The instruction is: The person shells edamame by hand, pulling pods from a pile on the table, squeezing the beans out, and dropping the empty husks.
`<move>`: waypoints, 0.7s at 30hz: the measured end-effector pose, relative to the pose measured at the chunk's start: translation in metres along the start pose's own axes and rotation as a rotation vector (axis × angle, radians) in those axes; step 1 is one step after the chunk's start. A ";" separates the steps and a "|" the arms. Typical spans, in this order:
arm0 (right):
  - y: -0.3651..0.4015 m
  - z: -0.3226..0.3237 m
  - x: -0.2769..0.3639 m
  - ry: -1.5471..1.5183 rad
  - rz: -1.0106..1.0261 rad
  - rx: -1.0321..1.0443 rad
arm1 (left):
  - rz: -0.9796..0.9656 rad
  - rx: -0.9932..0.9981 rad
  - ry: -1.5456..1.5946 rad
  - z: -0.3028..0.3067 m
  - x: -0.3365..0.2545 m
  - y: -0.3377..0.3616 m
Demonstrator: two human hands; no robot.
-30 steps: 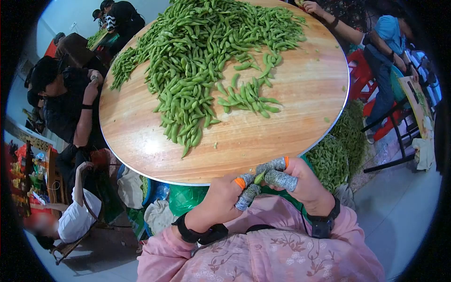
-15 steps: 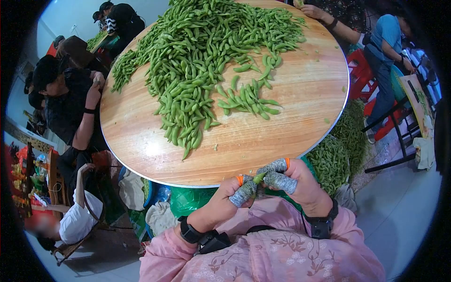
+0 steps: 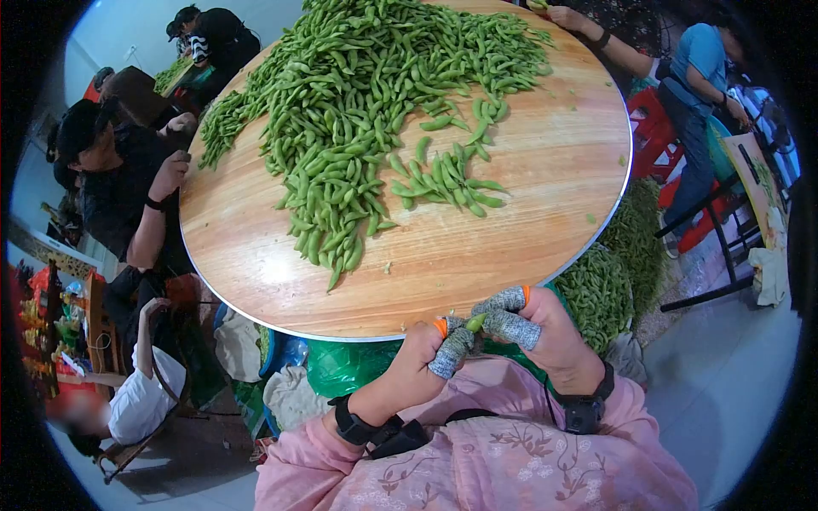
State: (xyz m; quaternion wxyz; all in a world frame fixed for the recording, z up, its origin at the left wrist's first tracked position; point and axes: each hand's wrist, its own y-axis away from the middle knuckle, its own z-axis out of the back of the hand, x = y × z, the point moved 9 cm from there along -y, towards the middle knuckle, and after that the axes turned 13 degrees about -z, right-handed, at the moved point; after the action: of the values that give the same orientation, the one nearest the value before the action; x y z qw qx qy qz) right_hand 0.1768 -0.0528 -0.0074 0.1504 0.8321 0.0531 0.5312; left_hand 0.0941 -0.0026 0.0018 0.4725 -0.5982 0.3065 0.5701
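My left hand (image 3: 422, 362) and my right hand (image 3: 537, 328) meet just below the near rim of a round wooden table (image 3: 528, 179). Both wear grey knitted finger covers with orange tips. Between the fingertips of both hands is pinched one green edamame pod (image 3: 475, 322). A big heap of edamame pods (image 3: 366, 94) covers the far and middle part of the table, and a smaller cluster of pods (image 3: 447, 179) lies apart to its right. Black bands sit on both wrists above pink patterned sleeves.
Bags full of green pods (image 3: 609, 272) stand on the floor at the table's right. Other people sit around: one in black (image 3: 119, 170) at the left, one in blue (image 3: 703, 77) at the far right, a hand (image 3: 567, 17) at the far rim. Red chairs (image 3: 656, 136) stand to the right.
My left hand has closed in on the pod and now grips it together with the right. The person in black at the left has shifted an arm.
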 end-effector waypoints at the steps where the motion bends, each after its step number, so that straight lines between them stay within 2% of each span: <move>1: -0.001 0.000 0.001 0.003 0.026 0.000 | 0.001 -0.003 -0.003 0.001 0.000 0.000; 7: 0.005 -0.002 0.011 -0.063 -0.016 -0.041 | -0.013 -0.058 0.047 0.000 -0.007 -0.005; 10: 0.003 0.003 0.007 -0.018 0.009 -0.053 | -0.120 -0.035 -0.103 0.000 -0.014 -0.006; 12: 0.003 0.002 0.007 -0.042 0.000 -0.038 | 0.040 -0.003 0.011 -0.002 0.003 -0.001; 13: 0.003 0.001 0.007 -0.064 -0.007 -0.024 | 0.040 -0.003 0.011 -0.003 0.006 0.001; 15: 0.000 0.003 0.004 -0.004 0.037 -0.028 | 0.236 -0.081 0.435 -0.009 0.025 0.009; 16: -0.001 0.004 0.005 0.055 0.081 -0.033 | 0.237 -0.079 0.435 -0.010 0.023 0.009; 18: -0.001 0.003 0.004 0.018 0.104 -0.019 | 0.445 -0.181 0.695 -0.014 0.033 0.018; 19: 0.000 0.003 0.005 -0.018 0.126 -0.005 | 0.445 -0.182 0.694 -0.012 0.033 0.018; 21: -0.003 0.003 0.000 -0.053 0.110 0.030 | 0.472 -0.056 0.870 -0.024 0.029 0.017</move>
State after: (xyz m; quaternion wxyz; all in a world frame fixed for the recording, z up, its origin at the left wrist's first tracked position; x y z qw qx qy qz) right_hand 0.1795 -0.0503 -0.0099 0.1097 0.8498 0.0111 0.5155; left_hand 0.0925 -0.0259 -0.0327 0.1426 -0.7075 0.5869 0.3669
